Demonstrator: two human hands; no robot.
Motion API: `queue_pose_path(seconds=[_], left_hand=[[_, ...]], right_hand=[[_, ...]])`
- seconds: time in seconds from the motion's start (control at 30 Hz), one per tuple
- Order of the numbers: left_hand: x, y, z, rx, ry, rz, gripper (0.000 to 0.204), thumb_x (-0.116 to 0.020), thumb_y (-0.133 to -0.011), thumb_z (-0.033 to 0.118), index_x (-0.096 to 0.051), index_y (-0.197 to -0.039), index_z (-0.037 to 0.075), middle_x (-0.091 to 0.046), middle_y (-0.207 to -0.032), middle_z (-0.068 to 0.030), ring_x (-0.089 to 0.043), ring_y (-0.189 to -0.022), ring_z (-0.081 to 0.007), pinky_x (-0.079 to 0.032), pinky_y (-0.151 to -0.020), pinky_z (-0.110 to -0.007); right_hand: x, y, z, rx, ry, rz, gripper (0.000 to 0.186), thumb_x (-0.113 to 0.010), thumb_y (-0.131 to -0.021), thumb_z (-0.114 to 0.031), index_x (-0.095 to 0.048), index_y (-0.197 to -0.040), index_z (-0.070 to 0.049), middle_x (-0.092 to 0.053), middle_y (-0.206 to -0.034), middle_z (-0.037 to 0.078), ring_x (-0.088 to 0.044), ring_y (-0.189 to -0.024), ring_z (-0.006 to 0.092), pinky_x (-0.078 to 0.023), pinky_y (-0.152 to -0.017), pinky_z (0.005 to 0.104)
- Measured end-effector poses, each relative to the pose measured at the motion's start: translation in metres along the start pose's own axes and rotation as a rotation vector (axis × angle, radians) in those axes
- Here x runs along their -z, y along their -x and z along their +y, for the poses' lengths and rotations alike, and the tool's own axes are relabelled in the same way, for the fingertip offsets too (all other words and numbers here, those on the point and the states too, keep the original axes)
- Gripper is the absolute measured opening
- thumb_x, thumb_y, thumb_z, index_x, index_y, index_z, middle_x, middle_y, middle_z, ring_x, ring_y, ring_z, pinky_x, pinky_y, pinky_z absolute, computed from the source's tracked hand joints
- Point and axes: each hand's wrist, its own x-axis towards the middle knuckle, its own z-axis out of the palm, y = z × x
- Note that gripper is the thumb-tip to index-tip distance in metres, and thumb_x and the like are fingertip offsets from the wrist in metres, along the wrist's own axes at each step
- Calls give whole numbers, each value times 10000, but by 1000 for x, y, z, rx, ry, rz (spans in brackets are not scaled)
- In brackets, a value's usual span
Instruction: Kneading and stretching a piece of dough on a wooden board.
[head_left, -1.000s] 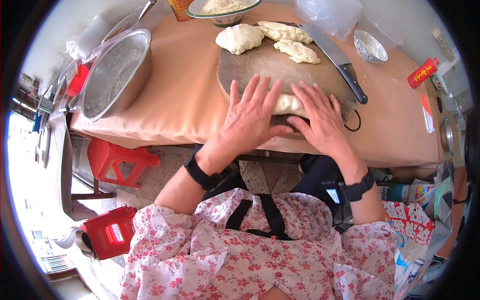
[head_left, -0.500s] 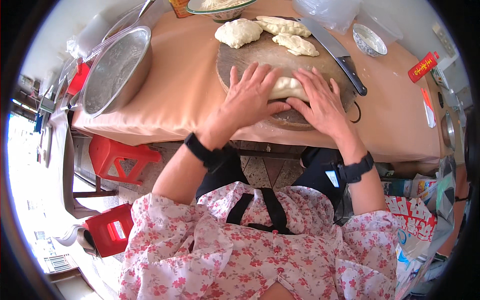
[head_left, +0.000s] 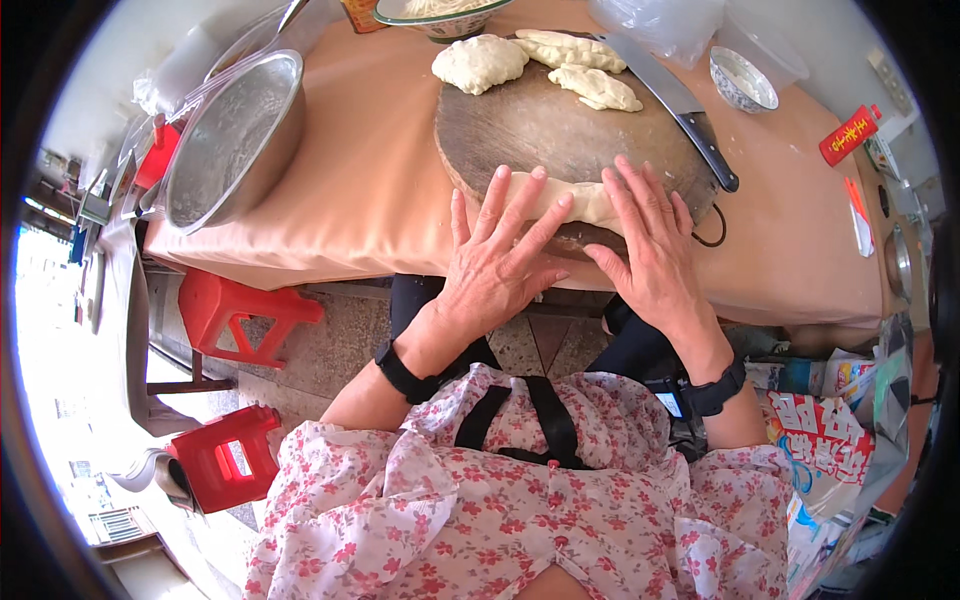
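A pale roll of dough (head_left: 578, 200) lies crosswise near the front edge of a round wooden chopping board (head_left: 500, 130). Over its left end rests my left hand (head_left: 505, 240), fingers stretched out and spread. My right hand (head_left: 650, 240) lies on the right end, also with straight fingers. Both palms are on the near side of the dough, and the fingers hide its ends. Farther back on the board sit a rounded dough lump (head_left: 480, 64) and two longer dough pieces (head_left: 568, 50), (head_left: 596, 88). A cleaver (head_left: 660, 90) with a black handle lies along the board's right side.
To the left stands a large metal basin (head_left: 235, 140). A green-rimmed bowl (head_left: 440, 18) is at the back, a patterned small bowl (head_left: 743, 80) at the back right, with a red can-like container (head_left: 849, 135) beyond it. Red stools (head_left: 235, 315) stand below the table's left side.
Both hands have drawn back toward me, rolling the dough nearer the board's front edge. The left fingers are spread wider, and the dough looks longer and smoother.
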Motion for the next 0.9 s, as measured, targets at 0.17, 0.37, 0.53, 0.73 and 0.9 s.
queue_pose_path(seconds=[0.17,0.37,0.53,0.73,0.9], left_hand=[[9,-10,4,-30,-46,-62,889,-704,-788,466,-276,-1504,157,-243,-1562,-84,-140,-1456,-356,-68,-1108,-645],[12,-57,-20,-66,-76,-118,917,-571,-798,663,-326,-1462,80,-327,-1514,-127,-221,-1427,-369,-142,-1091,-677],[22,-103,-29,-12,-87,-393,944,-489,-819,728,-294,-1477,78,-342,-1503,-159,-227,-1429,-353,-143,-1127,-616],[18,-102,-29,5,-26,-355,912,-553,-814,677,-323,-1454,70,-380,-1462,-185,-286,-1390,-371,-211,-1108,-595],[7,-49,-14,-72,16,-40,856,-690,-749,566,-378,-1404,110,-430,-1395,-161,-341,-1336,-392,-287,-1042,-621]], right_hand=[[-1,-4,0,103,127,-6,701,-588,-890,-439,-336,-1472,-140,-379,-1484,66,-324,-1384,330,-244,-1071,587],[-12,-37,22,-9,66,-111,681,-476,-920,-572,-423,-1411,-103,-416,-1461,89,-303,-1401,318,-238,-1086,595],[-22,-59,43,-40,132,-76,673,-397,-929,-622,-447,-1407,-151,-384,-1493,87,-276,-1416,315,-229,-1097,601],[-24,-57,37,-87,72,-77,624,-457,-932,-568,-443,-1410,-167,-408,-1473,93,-307,-1399,327,-244,-1077,623],[-11,-20,16,29,61,-15,598,-549,-914,-467,-418,-1423,-179,-439,-1442,107,-347,-1370,345,-276,-1052,612]])
